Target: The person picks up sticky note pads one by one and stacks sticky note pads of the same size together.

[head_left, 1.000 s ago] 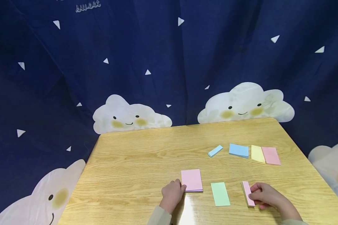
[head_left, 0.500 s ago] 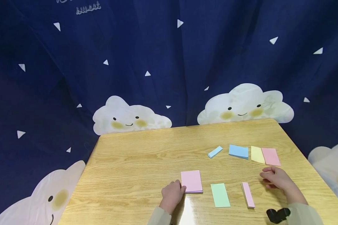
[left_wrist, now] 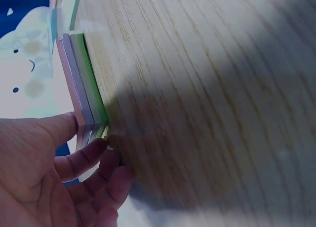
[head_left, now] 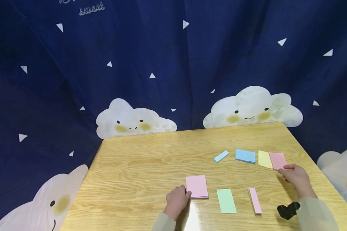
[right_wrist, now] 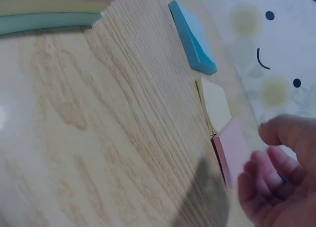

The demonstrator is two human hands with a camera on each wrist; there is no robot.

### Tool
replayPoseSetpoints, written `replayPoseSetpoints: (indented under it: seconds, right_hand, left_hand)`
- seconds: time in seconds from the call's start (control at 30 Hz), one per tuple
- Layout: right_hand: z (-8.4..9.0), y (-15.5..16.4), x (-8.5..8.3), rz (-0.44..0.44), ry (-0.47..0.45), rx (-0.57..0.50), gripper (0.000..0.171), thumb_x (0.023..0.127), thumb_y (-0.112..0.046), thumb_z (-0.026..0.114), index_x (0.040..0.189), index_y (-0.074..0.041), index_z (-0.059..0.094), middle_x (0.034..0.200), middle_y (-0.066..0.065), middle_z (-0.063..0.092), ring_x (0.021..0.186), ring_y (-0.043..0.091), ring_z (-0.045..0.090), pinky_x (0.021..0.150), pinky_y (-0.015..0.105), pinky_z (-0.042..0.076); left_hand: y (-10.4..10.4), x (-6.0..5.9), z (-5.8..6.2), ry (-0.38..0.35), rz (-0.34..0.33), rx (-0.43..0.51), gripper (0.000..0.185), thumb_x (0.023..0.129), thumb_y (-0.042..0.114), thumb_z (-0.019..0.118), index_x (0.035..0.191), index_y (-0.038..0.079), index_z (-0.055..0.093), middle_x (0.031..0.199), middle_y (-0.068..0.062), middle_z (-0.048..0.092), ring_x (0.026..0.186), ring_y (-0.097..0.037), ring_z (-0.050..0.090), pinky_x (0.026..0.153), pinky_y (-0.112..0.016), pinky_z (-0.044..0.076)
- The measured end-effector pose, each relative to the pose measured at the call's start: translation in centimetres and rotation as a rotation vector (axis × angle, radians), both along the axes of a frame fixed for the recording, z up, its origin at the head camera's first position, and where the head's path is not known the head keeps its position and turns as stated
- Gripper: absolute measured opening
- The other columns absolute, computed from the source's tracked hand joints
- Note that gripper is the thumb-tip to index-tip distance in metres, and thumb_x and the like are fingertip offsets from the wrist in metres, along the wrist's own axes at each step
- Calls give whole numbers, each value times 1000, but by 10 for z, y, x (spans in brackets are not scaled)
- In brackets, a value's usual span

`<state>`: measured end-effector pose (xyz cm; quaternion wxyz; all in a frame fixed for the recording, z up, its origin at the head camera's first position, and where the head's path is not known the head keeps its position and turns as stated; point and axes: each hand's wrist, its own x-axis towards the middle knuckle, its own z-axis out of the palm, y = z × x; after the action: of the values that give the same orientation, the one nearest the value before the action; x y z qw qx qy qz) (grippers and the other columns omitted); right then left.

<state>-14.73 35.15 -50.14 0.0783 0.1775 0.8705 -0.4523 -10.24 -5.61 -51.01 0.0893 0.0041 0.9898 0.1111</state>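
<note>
My left hand (head_left: 177, 196) grips the near left corner of a square stack of sticky notes (head_left: 197, 186), pink on top. In the left wrist view, thumb and index finger pinch that stack (left_wrist: 81, 81), which shows pink, lilac and green layers. At the far right, my right hand (head_left: 296, 176) reaches over the near edge of a pink sticky note pad (head_left: 277, 159). In the right wrist view its thumb (right_wrist: 276, 131) stands apart from the loosely bent fingers beside the pink pad (right_wrist: 234, 150). A yellow pad (head_left: 265, 159) adjoins the pink one.
Between the hands lie a light green pad (head_left: 226, 201) and a narrow pink-topped stack (head_left: 254, 201). Farther back are a blue pad (head_left: 245, 156) and a narrow light blue pad (head_left: 221, 156). Behind the wooden table (head_left: 138, 166) hangs a dark blue curtain (head_left: 133, 48).
My right hand has let go of the narrow pink-topped stack and moved away to the back right, up to the pink pad. The left hand stays on the square stack.
</note>
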Motion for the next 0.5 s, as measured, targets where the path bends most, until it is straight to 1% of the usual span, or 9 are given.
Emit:
replayPoseSetpoints:
  seconds: [0.07,0.17,0.27,0.4,0.5]
  right_hand:
    - [1,0,-2,-54,0,51,54,83,-27,55,112,15,40,87,22,56,73,27,55,59,34,43]
    - [1,-1,-6,-128,4,83,53,83,-27,53,114,15,40,102,32,48,86,39,49,64,40,40]
    - [1,-3,-9,-175,36,112,51,83,-23,51,114,16,41,111,36,42,93,45,44,70,45,39]
    - [-3,-4,-13,-203,71,143,49,82,-20,51,112,18,42,110,38,42,95,48,42,74,49,38]
    - [-8,-4,-17,-198,84,165,50,80,-19,52,112,19,42,109,39,43,96,49,41,77,51,36]
  left_hand:
    - [0,0,0,3,0,1,30,86,37,55,76,9,53,67,-6,51,62,-23,57,52,-38,42]
    - [-1,0,1,6,-2,7,29,86,37,55,75,10,52,66,-5,51,61,-23,57,52,-38,42]
    - [-2,0,2,3,-7,16,29,86,36,56,75,11,52,66,-4,50,62,-23,57,52,-38,42]
    - [-2,1,3,-8,-14,18,28,87,36,55,75,11,52,66,-4,50,62,-22,57,53,-37,42]
    - [-3,2,2,-4,-17,11,29,87,37,55,76,11,52,66,-3,50,61,-22,57,53,-37,42]
